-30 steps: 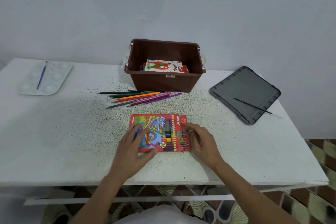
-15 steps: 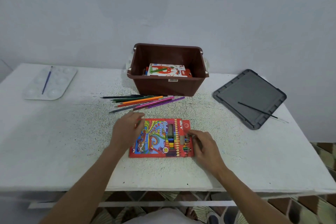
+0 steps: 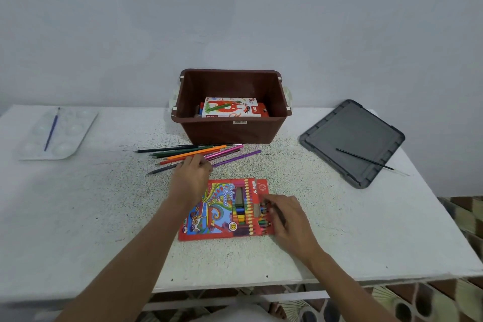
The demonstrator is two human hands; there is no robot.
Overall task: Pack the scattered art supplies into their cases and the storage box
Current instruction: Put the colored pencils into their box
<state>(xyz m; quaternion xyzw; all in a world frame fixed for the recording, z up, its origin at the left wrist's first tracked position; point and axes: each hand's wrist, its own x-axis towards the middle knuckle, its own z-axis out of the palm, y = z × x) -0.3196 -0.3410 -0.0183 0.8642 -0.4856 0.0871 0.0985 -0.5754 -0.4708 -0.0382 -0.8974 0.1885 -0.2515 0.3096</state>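
18 on Color Pencil case (image 3: 222, 213) | right grip (image 3: 290, 219) holds it | left grip (image 3: 192, 178) over loose pencils (image 3: 196, 152), closure unclear

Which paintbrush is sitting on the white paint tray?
The blue paintbrush, lying across the white paint tray at the far left. The other one, the black paintbrush, lies on the grey lid at the right.

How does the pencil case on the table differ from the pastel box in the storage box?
The pencil case lies on the table; the pastel box already sits inside the storage box. The pencil case is mostly red, pencils showing; the pastel box is white-faced. The right hand holds the pencil case's end; nothing touches the pastel box. Both are flat rectangular packs.
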